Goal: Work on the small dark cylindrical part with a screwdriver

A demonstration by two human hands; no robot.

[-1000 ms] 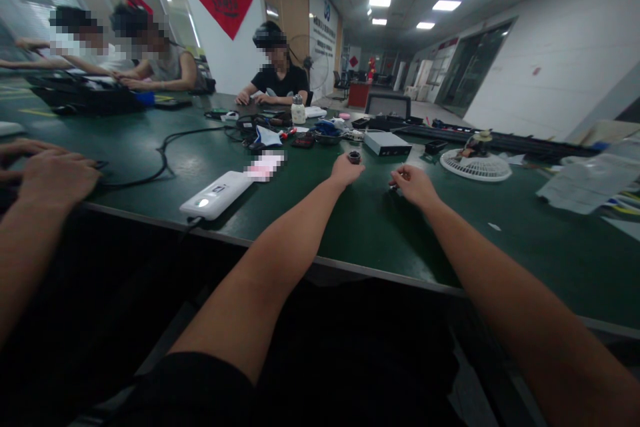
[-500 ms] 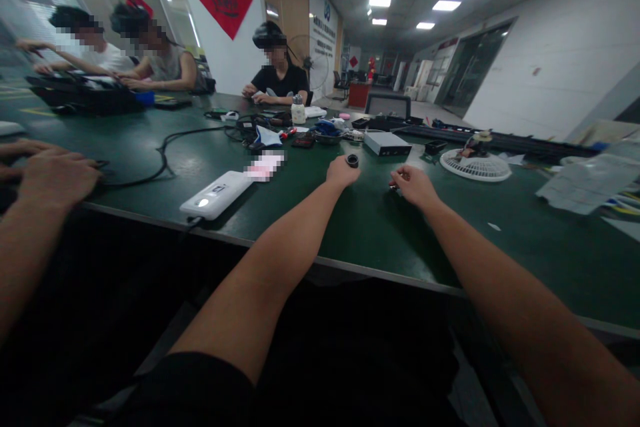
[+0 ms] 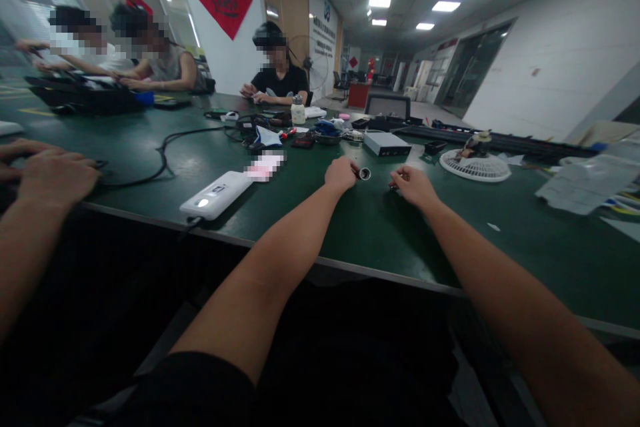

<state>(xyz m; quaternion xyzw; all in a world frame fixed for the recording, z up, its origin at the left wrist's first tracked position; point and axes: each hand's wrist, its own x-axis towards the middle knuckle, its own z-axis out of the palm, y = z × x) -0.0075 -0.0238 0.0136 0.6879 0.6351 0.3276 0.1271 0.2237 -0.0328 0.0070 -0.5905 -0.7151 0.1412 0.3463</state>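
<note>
My left hand (image 3: 341,175) is closed around a small dark tube (image 3: 365,174). The tube's round end, with a pale rim and a dark hollow inside, sticks out past the fingers and faces right and toward me. A short gap away, my right hand (image 3: 413,185) has its fingers pinched together. Something small and dark shows at its fingertips, but its kind cannot be made out. Both hands are low over the green table (image 3: 370,233), apart from each other.
A white power bank-like box (image 3: 217,195) with a cable lies left. Behind my hands are a silver drive box (image 3: 387,143), a white fan grille (image 3: 476,165), a bottle (image 3: 298,110) and clutter. A neighbour's hands (image 3: 57,173) rest far left; several people sit across.
My left hand has turned the tube: its open end, which pointed upward, has swung right and lower, toward my right hand. The right hand stays nearly still.
</note>
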